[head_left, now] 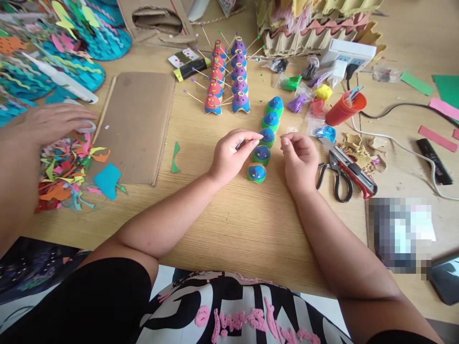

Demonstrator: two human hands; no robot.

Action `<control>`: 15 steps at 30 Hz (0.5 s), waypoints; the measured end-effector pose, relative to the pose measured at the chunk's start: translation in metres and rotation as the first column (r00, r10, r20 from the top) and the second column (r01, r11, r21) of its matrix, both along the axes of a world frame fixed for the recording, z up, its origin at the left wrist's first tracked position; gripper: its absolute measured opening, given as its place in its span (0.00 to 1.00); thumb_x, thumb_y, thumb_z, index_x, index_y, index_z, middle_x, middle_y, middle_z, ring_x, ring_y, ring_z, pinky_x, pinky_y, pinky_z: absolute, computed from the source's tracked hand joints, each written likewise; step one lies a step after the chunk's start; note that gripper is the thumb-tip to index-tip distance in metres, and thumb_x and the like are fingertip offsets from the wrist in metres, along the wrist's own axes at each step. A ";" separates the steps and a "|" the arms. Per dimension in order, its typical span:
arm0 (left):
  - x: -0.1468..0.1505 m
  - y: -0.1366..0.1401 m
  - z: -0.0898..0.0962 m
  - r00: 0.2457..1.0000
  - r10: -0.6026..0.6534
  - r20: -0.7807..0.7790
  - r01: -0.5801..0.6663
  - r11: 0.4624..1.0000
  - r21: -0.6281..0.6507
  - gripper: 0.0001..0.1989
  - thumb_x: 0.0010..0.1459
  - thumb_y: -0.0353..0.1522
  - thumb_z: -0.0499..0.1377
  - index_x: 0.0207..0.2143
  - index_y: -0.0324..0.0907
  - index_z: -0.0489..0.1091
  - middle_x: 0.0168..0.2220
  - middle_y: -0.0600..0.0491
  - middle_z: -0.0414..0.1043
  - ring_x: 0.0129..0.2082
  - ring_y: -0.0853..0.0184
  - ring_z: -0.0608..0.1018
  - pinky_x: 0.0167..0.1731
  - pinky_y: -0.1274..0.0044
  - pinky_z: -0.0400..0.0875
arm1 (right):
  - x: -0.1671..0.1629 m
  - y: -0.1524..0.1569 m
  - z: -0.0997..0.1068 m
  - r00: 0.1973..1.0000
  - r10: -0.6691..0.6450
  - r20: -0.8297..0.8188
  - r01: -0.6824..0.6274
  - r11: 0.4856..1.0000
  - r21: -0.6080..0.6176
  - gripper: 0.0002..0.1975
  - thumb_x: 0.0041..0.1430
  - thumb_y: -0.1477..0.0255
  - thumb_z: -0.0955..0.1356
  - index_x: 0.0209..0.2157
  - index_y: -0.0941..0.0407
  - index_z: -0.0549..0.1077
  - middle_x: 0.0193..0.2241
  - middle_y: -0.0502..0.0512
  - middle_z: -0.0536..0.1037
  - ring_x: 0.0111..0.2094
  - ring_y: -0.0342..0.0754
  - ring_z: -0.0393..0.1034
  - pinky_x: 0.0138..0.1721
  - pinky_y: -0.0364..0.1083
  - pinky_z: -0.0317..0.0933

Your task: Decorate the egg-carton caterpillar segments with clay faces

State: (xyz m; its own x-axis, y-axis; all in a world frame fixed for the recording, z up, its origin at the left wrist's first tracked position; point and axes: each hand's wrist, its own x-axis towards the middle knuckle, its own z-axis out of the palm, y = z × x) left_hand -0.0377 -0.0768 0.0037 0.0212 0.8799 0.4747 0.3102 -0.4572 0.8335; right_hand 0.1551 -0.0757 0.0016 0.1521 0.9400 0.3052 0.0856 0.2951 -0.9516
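My left hand is closed in a pinch beside the middle of a blue and green egg-carton caterpillar; a bit of blue shows between its fingers, too small to name. On the caterpillar's other side, my right hand also pinches, thumb against curled fingers, and what it may hold is hidden. The caterpillar's humps have small drawn faces and run in a line away from me. Behind it stand a red and blue row of egg-carton figures and a purple and blue row, with thin coloured-tip sticks poking out.
Another person's hand rests at the left over paper scraps, beside a cardboard sheet. To the right lie scissors, a box cutter, an orange cup, clay packets and a power strip with cables.
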 end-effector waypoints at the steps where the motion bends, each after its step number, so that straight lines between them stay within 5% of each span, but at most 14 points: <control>1: 0.000 0.000 0.000 1.000 0.013 0.002 -0.013 1.000 -0.005 0.09 0.71 0.38 0.65 0.44 0.44 0.83 0.44 0.49 0.87 0.42 0.67 0.84 0.46 0.75 0.79 | 0.000 -0.001 0.001 1.000 -0.008 0.018 0.008 1.000 -0.003 0.25 0.63 0.41 0.74 0.37 0.51 0.79 0.31 0.49 0.77 0.35 0.45 0.72 0.39 0.46 0.68; 7: 0.001 0.001 -0.003 0.996 0.070 0.047 -0.068 0.997 -0.036 0.13 0.70 0.44 0.67 0.39 0.44 0.80 0.34 0.54 0.82 0.31 0.71 0.76 0.36 0.76 0.74 | 0.002 -0.003 0.001 0.994 -0.058 0.092 0.057 0.998 0.014 0.25 0.68 0.42 0.69 0.36 0.51 0.75 0.31 0.49 0.75 0.33 0.44 0.69 0.38 0.46 0.68; 15: 0.002 0.001 -0.004 0.995 0.081 0.062 -0.078 0.996 -0.054 0.21 0.69 0.52 0.64 0.38 0.45 0.79 0.30 0.56 0.77 0.29 0.70 0.73 0.34 0.76 0.71 | 0.003 0.001 -0.009 0.991 -0.043 0.127 0.044 0.999 0.000 0.21 0.68 0.46 0.71 0.38 0.51 0.74 0.37 0.50 0.76 0.40 0.46 0.73 0.40 0.47 0.68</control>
State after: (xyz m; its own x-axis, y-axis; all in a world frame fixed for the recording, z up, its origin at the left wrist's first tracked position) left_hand -0.0353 -0.0753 0.0000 -0.0788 0.9010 0.4267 0.2887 -0.3890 0.8748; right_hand 0.1583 -0.0751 -0.0073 0.1532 0.9342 0.3221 0.2184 0.2859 -0.9330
